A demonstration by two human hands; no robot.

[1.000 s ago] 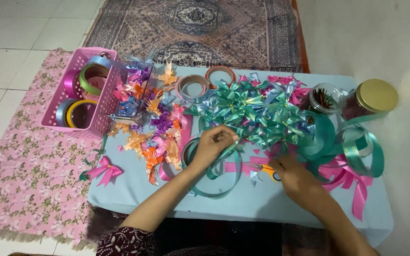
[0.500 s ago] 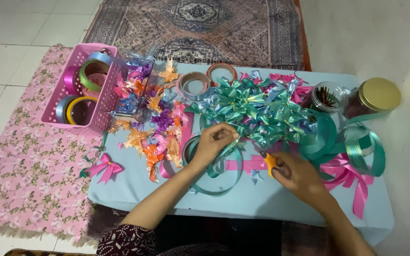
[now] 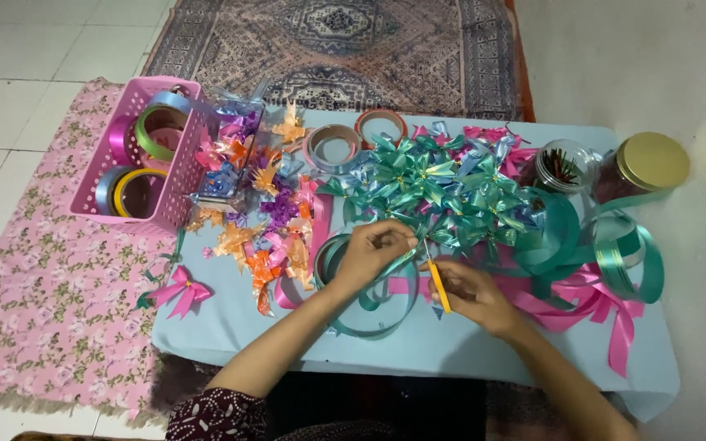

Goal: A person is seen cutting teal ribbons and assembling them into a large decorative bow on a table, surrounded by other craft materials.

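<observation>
Centrally, left hand [image 3: 372,255] pinching teal ribbon [image 3: 369,298], perhaps; right hand [image 3: 474,292] with scissors [image 3: 437,282].

Both forearms enter from the bottom edge of the frame and converge toward the centre. The left arm rises from the lower left of centre, a dark patterned sleeve covering it near the elbow and the forearm bare above that, angled up and to the right. The left hand [image 3: 376,251] sits just left of centre, knuckles up, fingers curled inward with the fingertips pinched together. The right arm comes in from the lower right, bare, slanting up and to the left. The right hand [image 3: 471,290] lies just beside the left, slightly lower, fingers bent and closed in a grip, thumb side facing the left hand.
</observation>
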